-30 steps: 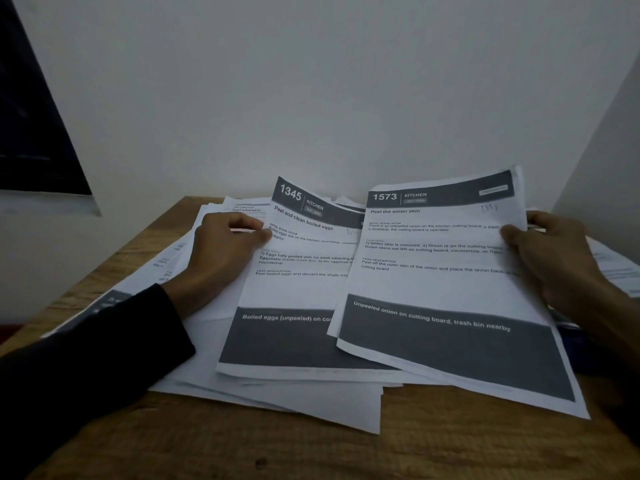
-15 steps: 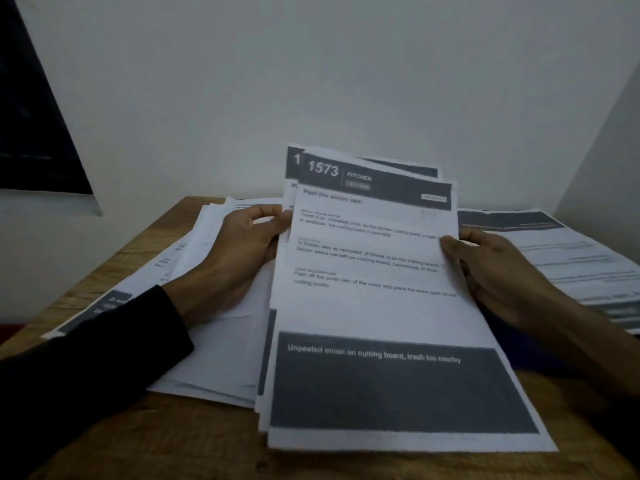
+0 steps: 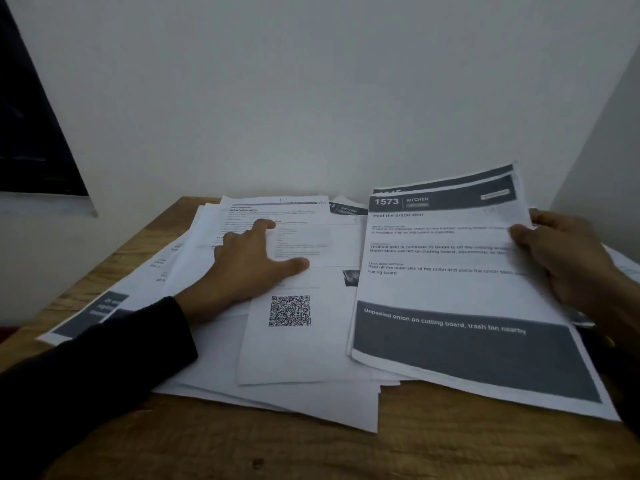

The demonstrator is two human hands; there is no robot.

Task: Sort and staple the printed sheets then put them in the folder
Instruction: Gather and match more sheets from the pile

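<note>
My right hand [image 3: 568,258] grips the right edge of a small set of sheets, topped by the sheet headed 1573 [image 3: 446,289], "Peel the onion skin", with another sheet just behind it. The set is lifted and tilted at the right of the table. My left hand [image 3: 252,261] lies with spread fingers on a sheet with a QR code [image 3: 294,327], the top of a loose pile of printed sheets [image 3: 214,386] in the middle. No stapler and no folder can be made out for sure.
The pile lies on a wooden table [image 3: 346,455] set against a white wall. More sheets fan out to the left [image 3: 93,313]. A dark object [image 3: 585,323] shows under my right wrist. A dark panel is at the upper left.
My left hand let go of the held sheets and came down on the QR-code sheet. My right hand carried the 1573 set, now joined with the 1345 sheet, to the right.
</note>
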